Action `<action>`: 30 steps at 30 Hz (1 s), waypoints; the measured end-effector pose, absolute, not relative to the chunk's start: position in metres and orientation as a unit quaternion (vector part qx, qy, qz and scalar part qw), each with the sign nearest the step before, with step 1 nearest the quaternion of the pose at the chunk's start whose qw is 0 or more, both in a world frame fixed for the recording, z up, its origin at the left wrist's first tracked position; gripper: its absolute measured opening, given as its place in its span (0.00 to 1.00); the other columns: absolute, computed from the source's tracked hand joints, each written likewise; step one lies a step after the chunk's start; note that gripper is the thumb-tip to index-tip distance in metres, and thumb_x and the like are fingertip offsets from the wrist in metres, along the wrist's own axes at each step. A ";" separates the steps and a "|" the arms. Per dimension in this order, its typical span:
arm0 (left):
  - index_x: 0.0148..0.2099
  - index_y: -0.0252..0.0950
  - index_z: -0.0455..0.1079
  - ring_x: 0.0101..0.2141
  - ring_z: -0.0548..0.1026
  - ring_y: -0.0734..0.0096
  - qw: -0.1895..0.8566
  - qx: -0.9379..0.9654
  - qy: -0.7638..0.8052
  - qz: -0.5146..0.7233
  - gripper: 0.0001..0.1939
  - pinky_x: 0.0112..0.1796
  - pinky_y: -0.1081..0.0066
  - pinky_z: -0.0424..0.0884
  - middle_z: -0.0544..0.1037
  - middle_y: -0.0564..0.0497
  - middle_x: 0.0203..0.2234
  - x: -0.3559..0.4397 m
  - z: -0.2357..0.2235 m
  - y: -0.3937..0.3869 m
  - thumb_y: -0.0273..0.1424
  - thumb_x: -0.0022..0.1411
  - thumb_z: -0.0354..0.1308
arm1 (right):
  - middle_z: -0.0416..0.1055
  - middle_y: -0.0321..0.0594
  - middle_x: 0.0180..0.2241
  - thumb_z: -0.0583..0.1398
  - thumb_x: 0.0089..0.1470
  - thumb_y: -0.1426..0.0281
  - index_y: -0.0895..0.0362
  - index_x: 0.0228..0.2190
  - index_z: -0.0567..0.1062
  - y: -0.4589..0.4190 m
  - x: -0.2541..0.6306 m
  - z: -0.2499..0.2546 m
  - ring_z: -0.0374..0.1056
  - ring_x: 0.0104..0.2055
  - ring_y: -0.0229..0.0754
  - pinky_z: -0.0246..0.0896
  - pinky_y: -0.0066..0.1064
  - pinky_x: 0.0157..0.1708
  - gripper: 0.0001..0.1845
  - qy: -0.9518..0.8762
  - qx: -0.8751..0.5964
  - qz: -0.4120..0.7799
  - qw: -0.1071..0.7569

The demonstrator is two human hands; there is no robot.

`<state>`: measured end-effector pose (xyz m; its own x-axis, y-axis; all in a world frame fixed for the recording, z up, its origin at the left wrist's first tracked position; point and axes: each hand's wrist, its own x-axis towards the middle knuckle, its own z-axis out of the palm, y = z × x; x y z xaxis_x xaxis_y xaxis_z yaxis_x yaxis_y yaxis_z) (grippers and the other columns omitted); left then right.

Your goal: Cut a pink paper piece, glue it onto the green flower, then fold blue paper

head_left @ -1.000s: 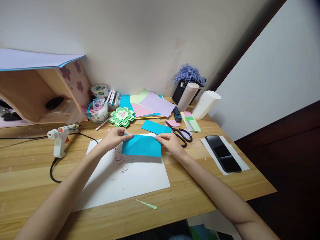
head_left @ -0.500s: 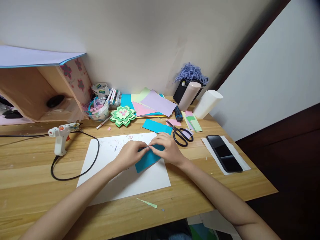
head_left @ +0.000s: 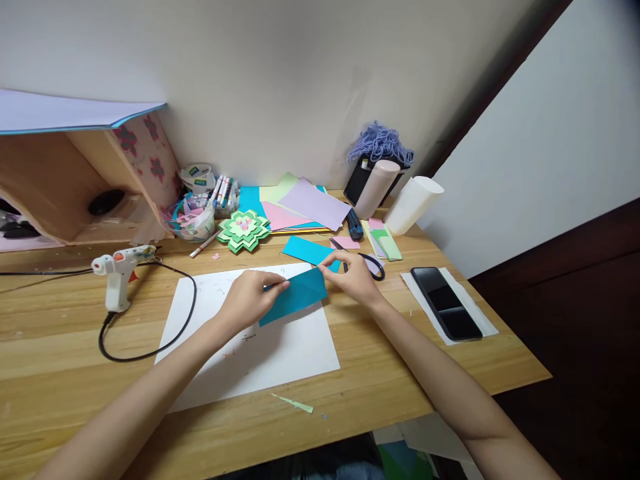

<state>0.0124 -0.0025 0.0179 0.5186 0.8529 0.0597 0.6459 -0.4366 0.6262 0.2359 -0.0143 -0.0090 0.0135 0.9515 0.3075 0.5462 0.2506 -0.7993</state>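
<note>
A rectangular strip of blue paper (head_left: pixel 295 297) is held between my two hands, slightly tilted above a white sheet (head_left: pixel 295 353). My left hand (head_left: pixel 253 297) pinches its upper left part between thumb and fingers. At the upper right corner, the thumb and forefinger of my right hand (head_left: pixel 353 275) are closed on the same paper. Behind my right hand lies a second blue paper strip (head_left: pixel 305 249). Black-handled scissors (head_left: pixel 379 268) lie beside it, partly hidden by that hand.
On the left stand a white glue gun (head_left: pixel 119 277) with its looping cord and an open box (head_left: pixel 150 153). Along the back are a green layered paper flower (head_left: pixel 243 231), a tub of scraps (head_left: pixel 197 227) and coloured sheets (head_left: pixel 315 203). A phone (head_left: pixel 445 303) lies right; a green sliver (head_left: pixel 295 403) lies in front.
My hands have moved apart, from the middle of the paper's top edge toward its two ends. The blue paper has shifted slightly up and left, and my right hand now covers more of the scissors.
</note>
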 end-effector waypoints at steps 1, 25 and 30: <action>0.31 0.39 0.75 0.31 0.74 0.65 0.281 0.823 0.457 0.188 0.16 0.31 0.72 0.64 0.79 0.51 0.30 0.011 0.019 -0.001 0.38 0.58 0.48 | 0.72 0.37 0.26 0.60 0.45 0.68 0.57 0.22 0.73 -0.011 0.240 -0.010 0.67 0.31 0.40 0.60 0.31 0.35 0.06 -0.642 -0.580 0.233 0.444; 0.26 0.32 0.72 0.30 0.74 0.65 0.412 0.742 0.491 0.197 0.11 0.30 0.72 0.67 0.77 0.51 0.25 0.001 0.019 0.019 0.33 0.50 0.51 | 0.74 0.39 0.26 0.63 0.43 0.62 0.58 0.25 0.75 -0.013 0.230 -0.014 0.67 0.29 0.41 0.60 0.30 0.28 0.12 -0.565 -0.552 0.360 0.496; 0.30 0.34 0.72 0.31 0.75 0.66 0.328 0.747 0.527 0.240 0.11 0.35 0.70 0.68 0.78 0.51 0.26 -0.018 0.024 0.029 0.34 0.54 0.50 | 0.68 0.35 0.19 0.63 0.41 0.57 0.59 0.23 0.73 -0.001 0.248 -0.018 0.61 0.21 0.36 0.53 0.26 0.19 0.16 -0.514 -0.579 0.351 0.526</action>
<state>-0.0183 0.0292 0.0241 0.3299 0.9439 0.0129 0.6287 -0.2299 0.7429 0.2481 -0.0015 -0.0181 0.2258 0.9648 0.1344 0.2262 0.0823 -0.9706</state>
